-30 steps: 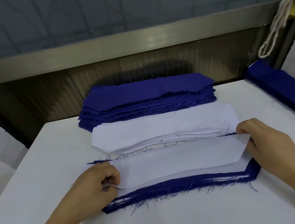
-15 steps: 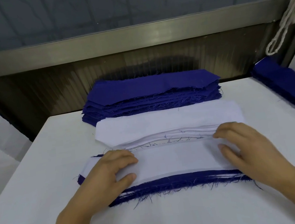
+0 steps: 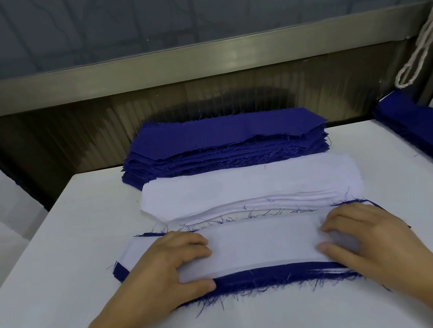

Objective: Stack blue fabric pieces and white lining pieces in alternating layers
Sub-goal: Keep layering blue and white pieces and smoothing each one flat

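Nearest, the left hand (image 3: 177, 265) and right hand (image 3: 364, 238) lay spread, fingers flat, pressing the top white lining piece (image 3: 262, 245) onto the alternating stack (image 3: 271, 276) on the white surface (image 3: 59, 262). Just beyond sat the white lining pile (image 3: 239, 188), then the blue fabric pile (image 3: 223, 138). The pieces looked light, limp and fray-prone, probably best lifted by pinching both ends.

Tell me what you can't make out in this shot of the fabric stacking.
Head view only:
- Layer count in the near stack: left hand and right hand cover its ends.
- Blue pile at right: cut off by the frame edge.
- Rope: its top is cut off.
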Demonstrator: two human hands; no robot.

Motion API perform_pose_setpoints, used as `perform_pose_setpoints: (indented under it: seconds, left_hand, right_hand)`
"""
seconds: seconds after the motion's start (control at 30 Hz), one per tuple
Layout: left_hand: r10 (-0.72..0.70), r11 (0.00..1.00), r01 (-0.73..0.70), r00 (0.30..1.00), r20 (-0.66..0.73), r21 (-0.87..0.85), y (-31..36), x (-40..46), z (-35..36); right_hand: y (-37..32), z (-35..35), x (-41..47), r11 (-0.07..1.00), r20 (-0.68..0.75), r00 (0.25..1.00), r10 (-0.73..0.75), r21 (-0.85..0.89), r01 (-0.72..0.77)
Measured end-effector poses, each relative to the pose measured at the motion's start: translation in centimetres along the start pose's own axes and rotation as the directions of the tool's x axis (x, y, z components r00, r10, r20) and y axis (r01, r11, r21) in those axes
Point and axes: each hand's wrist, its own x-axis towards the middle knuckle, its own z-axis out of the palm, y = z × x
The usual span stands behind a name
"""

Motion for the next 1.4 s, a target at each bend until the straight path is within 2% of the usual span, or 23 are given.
perform_pose_setpoints:
  seconds: [0.2, 0.37, 0.5, 0.63, 0.73, 0.9, 1.0, 1.17, 1.4]
  left_hand:
    - [0.023, 1.000, -0.022, 0.999, 0.032, -0.017, 0.1, 0.5, 0.2]
    - [-0.014, 0.998, 0.014, 1.000, -0.009, -0.062, 0.3, 1.4, 0.0]
    - [-0.052, 0.999, 0.053, 0.994, -0.091, 0.013, 0.3, 3.7, -0.4]
    - [-0.082, 0.981, 0.127, 0.957, -0.278, 0.147, 0.1, 7.8, -1.3]
    - [-0.045, 0.961, 0.147, 0.919, -0.393, 0.235, 0.0, 12.1, -1.9]
    - [-0.070, 0.895, 0.219, 0.930, -0.362, 0.388, -1.9, 17.9, -2.5]
    - [-0.057, 0.864, 0.211, 0.943, -0.327, 0.457, -3.2, 19.0, -2.7]
    - [0.015, 0.840, 0.184, 0.933, -0.361, 0.511, -3.9, 19.1, -3.5]
    - [0.055, 0.806, 0.228, 0.890, -0.452, 0.546, -3.4, 19.3, -4.4]
  right_hand:
    - [-0.4, -0.1, 0.5, 0.999, 0.028, 0.999, -0.032, -0.002, 0.032]
    - [-0.6, -0.3, 1.9, 0.998, 0.026, 0.999, -0.024, 0.054, 0.023]
    - [-0.2, -0.2, 5.1, 0.999, 0.007, 1.000, 0.020, 0.040, -0.021]
    - [1.4, 0.4, 10.4, 0.993, -0.053, 0.992, 0.114, 0.007, -0.114]
    - [2.5, 1.1, 14.5, 0.992, -0.087, 0.988, 0.127, -0.004, -0.128]
    - [3.8, 2.4, 18.8, 0.987, 0.002, 0.989, 0.149, -0.066, -0.149]
    - [4.3, 2.8, 19.6, 0.980, 0.038, 0.988, 0.151, -0.140, -0.144]
    - [4.8, 2.8, 19.9, 0.959, 0.073, 0.993, 0.093, -0.273, -0.070]
    - [5.1, 2.6, 20.4, 0.989, -0.070, 0.993, 0.096, -0.107, -0.103]
